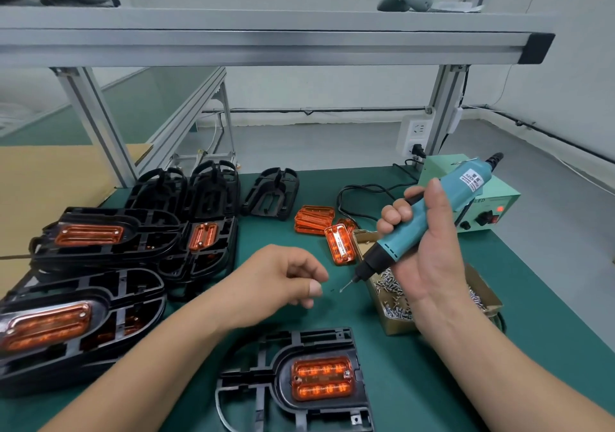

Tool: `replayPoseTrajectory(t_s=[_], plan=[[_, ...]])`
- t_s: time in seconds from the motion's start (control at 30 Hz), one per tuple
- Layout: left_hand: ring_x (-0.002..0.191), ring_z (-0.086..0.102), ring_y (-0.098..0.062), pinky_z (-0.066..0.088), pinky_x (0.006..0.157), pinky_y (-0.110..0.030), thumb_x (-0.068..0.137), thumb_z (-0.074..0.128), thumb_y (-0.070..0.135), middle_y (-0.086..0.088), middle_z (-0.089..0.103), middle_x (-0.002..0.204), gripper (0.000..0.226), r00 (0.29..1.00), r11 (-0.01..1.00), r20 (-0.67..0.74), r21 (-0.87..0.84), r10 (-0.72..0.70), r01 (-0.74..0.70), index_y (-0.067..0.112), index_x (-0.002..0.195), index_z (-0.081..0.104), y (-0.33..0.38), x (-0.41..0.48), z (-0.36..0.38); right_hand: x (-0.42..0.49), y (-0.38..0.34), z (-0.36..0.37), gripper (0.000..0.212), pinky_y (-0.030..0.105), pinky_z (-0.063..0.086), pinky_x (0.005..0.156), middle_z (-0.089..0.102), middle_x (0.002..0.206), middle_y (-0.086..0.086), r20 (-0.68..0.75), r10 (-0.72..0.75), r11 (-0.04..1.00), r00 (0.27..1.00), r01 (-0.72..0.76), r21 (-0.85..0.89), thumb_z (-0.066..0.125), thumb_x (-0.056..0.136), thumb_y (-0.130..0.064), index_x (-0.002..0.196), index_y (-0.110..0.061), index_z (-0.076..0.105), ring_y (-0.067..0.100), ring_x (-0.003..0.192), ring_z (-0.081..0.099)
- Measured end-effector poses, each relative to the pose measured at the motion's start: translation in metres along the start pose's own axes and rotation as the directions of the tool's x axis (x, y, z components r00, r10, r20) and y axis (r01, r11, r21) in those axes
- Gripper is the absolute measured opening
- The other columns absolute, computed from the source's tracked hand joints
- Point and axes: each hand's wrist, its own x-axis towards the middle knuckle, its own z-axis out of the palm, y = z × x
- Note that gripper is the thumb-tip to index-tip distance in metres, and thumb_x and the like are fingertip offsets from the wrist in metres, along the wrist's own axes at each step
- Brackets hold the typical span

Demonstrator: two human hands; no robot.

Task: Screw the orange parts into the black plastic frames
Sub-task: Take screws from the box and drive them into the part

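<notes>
letters "EED" on the front of the green power box at right, white label on the electric screwdriver too blurred to read

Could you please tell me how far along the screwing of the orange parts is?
Done: stacked frames on the left already carry orange parts. In hand: the front frame holds an orange part with screw heads showing at its ends, and the electric screwdriver is raised beside the screw box. Left: loose orange parts and empty frames at the back wait.
</notes>
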Motion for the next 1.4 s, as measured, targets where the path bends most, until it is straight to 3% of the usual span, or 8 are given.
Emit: replayPoseTrajectory(t_s=[0.17,0.47,0.83,1.1,1.4], plan=[[0.091,0.079,-0.025,0.060,0.086,-0.028,0.091,0.081,0.022,-0.009,0.081,0.096,0.011,1.000,0.988,0.005,-0.152,0.013,-0.012,0.027,0.100,0.078,-0.005,-0.021,0.008,-0.005,0.012,0.002,0.032,0.030,0.055,0.064,0.051,0.074,0.001,0.042,0.019,1.000,0.999,-0.019,-0.001,0.071,0.101,-0.047,0.095,-0.016,0.067,0.016,0.069,0.058],[0.094,0.079,-0.027,0.060,0.091,-0.028,0.092,0.081,0.007,-0.012,0.081,0.095,0.014,1.000,0.978,-0.017,-0.205,0.021,-0.024,0.008,0.103,0.072,0.002,-0.027,0.016,-0.009,0.016,0.001,0.034,0.031,0.055,0.066,0.051,0.075,0.002,0.051,0.026,1.000,0.998,-0.026,-0.002,0.071,0.101,-0.049,0.096,-0.015,0.067,0.017,0.070,0.058],[0.098,0.079,-0.026,0.058,0.092,-0.029,0.091,0.083,0.017,-0.012,0.081,0.097,0.014,0.999,0.968,0.010,-0.248,0.043,-0.039,0.017,0.099,0.073,0.004,-0.028,0.015,-0.014,0.017,0.004,0.033,0.031,0.055,0.066,0.050,0.075,0.001,0.059,0.036,0.999,0.998,-0.035,-0.025,0.068,0.102,-0.048,0.097,-0.016,0.065,0.017,0.070,0.058],[0.097,0.079,-0.027,0.058,0.093,-0.030,0.091,0.083,0.016,-0.012,0.081,0.095,0.016,1.000,0.974,-0.004,-0.225,0.024,-0.024,0.013,0.101,0.072,0.002,-0.028,0.015,-0.014,0.018,0.007,0.032,0.030,0.054,0.065,0.050,0.074,0.001,0.066,0.035,0.999,0.997,-0.033,-0.028,0.064,0.105,-0.047,0.096,-0.016,0.064,0.017,0.069,0.057],[0.098,0.078,-0.029,0.059,0.094,-0.033,0.089,0.084,0.022,-0.012,0.080,0.097,0.014,0.999,0.971,0.011,-0.238,0.042,-0.039,0.023,0.097,0.073,0.002,-0.027,0.015,-0.016,0.018,0.008,0.035,0.030,0.054,0.065,0.050,0.074,0.002,0.071,0.038,0.999,0.997,-0.036,-0.026,0.071,0.098,-0.049,0.098,-0.015,0.062,0.017,0.068,0.057]])
